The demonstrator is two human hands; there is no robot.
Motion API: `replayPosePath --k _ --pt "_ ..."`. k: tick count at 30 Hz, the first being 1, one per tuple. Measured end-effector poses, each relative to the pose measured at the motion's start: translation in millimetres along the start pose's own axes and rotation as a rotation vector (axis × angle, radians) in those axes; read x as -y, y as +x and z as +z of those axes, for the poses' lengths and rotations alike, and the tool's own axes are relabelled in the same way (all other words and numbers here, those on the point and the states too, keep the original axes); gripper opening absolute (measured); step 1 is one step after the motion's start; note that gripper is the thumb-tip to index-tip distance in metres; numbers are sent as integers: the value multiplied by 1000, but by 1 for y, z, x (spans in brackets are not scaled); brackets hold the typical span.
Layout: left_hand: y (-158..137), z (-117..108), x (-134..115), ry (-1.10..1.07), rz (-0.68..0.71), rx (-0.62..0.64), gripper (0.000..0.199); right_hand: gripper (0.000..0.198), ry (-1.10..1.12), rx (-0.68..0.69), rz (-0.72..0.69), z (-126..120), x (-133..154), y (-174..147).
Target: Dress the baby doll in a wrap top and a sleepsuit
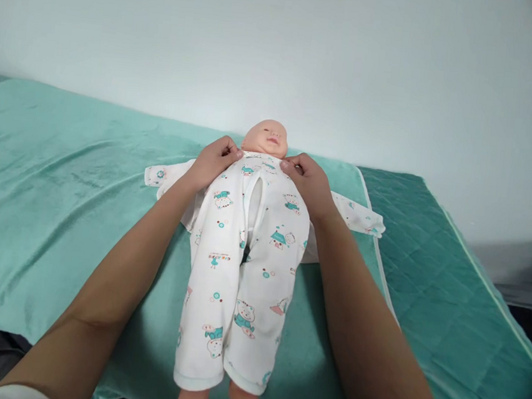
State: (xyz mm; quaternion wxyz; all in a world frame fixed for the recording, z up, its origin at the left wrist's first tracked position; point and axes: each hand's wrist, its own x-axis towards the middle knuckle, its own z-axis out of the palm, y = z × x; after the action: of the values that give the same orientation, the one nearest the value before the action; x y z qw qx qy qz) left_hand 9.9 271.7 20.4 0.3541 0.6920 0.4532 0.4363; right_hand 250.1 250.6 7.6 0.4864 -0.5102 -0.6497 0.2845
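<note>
A baby doll [266, 138] lies on its back, head toward the wall, its bare feet at the near edge. Over its front are white printed baby pants [269, 269] with an open crotch slit, their waistband up near the doll's neck. My left hand [215, 162] pinches the waistband's left corner, and my right hand [309, 182] pinches the right corner. Under the pants and my arms is a white printed baby shirt [356, 213], its sleeves spread out to both sides. The doll's arms and torso are hidden by the clothing.
A light green blanket [58, 204] covers the bed surface under the doll. To the right, a darker green quilted cover [433, 272] shows beneath it. A pale wall [280, 50] rises directly behind the bed.
</note>
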Motion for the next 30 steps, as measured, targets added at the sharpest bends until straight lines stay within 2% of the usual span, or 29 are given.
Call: replayPosePath --k 7,10,13,15,18,20,24,26,30 --pt "-8 2 3 32 81 -58 10 17 -2 -146 -21 7 -6 -9" --pt "-22 1 5 119 97 -133 15 16 10 -162 -69 5 -1 -28" --pt "-43 -2 7 250 130 -222 19 24 18 -168 -79 2 7 -54" --pt "-59 -4 8 352 176 -239 23 28 43 -172 -87 2 14 -76" --pt "-88 -6 6 500 217 -199 29 43 6 -117 -124 3 22 -112" --pt "-109 -8 2 579 205 -159 33 51 -142 -69 -129 3 25 -133" --pt "-152 -11 -7 712 225 28 32 33 -531 -13 -74 0 27 -166" --pt "-168 -13 -10 744 261 134 31 26 -687 36 -104 -1 30 -180" --pt "-181 -15 -10 713 329 189 29 28 -890 85 -178 -1 41 -201"
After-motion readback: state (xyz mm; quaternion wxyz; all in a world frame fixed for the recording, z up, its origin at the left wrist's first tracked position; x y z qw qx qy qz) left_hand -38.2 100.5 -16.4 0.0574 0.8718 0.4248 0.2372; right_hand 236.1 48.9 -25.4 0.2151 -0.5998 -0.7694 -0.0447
